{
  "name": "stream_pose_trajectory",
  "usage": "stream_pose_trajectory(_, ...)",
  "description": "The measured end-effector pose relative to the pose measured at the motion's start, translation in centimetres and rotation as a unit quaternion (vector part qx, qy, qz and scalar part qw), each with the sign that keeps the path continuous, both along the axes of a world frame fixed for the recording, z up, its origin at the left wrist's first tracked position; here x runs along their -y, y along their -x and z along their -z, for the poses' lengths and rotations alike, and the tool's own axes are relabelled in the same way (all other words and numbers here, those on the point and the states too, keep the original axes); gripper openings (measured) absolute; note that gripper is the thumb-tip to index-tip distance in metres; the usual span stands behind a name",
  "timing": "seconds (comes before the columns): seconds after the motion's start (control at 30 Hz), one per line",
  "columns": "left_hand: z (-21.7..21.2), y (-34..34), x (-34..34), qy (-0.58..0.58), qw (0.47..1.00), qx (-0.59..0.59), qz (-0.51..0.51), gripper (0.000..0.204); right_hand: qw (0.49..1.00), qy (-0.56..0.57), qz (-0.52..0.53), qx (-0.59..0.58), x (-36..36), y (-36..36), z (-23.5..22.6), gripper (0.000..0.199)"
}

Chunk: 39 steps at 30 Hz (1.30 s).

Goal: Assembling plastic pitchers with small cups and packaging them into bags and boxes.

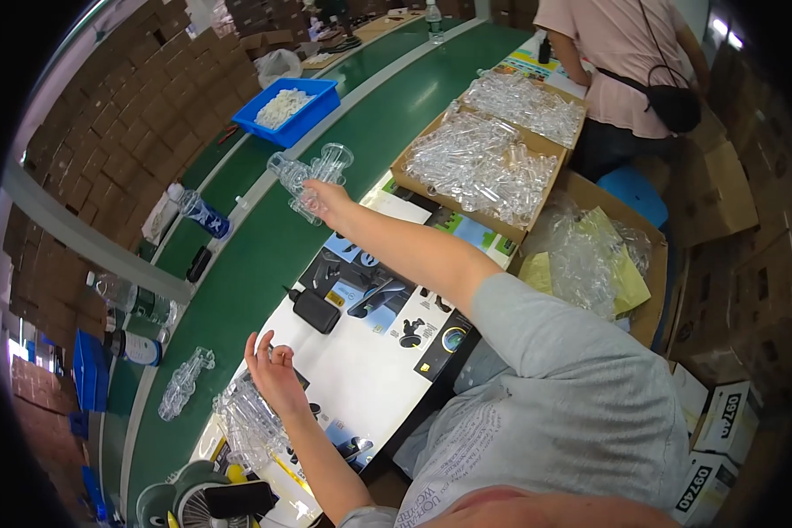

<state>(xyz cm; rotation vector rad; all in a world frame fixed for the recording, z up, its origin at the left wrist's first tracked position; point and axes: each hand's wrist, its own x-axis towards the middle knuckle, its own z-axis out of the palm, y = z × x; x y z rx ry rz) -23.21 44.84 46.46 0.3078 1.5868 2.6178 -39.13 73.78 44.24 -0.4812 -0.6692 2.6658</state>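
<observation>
On my side of the blue bin [315,120], my right hand [327,201] grips several clear plastic pieces [292,172]; too loose a pinch could drop the outer ones. My left hand [277,377], half-curled, looks empty.

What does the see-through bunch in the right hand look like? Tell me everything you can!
The shiny, colourless, see-through bunch looks like plastic: several hollow-looking tube shapes, some with wide round ends, pointing different ways. The bare right hand holds it, hiding part, so I can't count them. Behind it is the long green work surface.
</observation>
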Motion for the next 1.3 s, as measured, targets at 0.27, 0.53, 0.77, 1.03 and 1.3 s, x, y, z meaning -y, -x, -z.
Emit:
stream_pose_trajectory(0.27,1.2,0.2,1.0,0.050,0.998,-0.011,0.028,0.044,0.951,-0.177,-0.203,-0.151,6.5,-13.0,-2.5,0.046)
stream_pose_trajectory(0.53,0.8,0.6,1.2,-0.172,0.976,0.137,-0.014,0.053,0.650,-0.709,-0.117,-0.248,10.4,-17.3,0.1,0.046)
stream_pose_trajectory(0.77,-1.7,0.5,3.6,-0.299,0.948,0.105,-0.010,0.051,0.529,-0.751,-0.038,-0.393,12.2,-18.5,-1.1,0.043)
stream_pose_trajectory(1.03,-2.7,0.4,4.8,-0.307,0.949,0.038,-0.067,0.050,0.738,-0.574,-0.252,-0.250,9.6,-17.8,-1.8,0.037)
stream_pose_trajectory(1.3,-0.1,0.3,3.5,-0.173,0.982,-0.054,-0.049,0.050,0.811,-0.122,-0.536,-0.198,8.8,-17.2,-1.1,0.046)
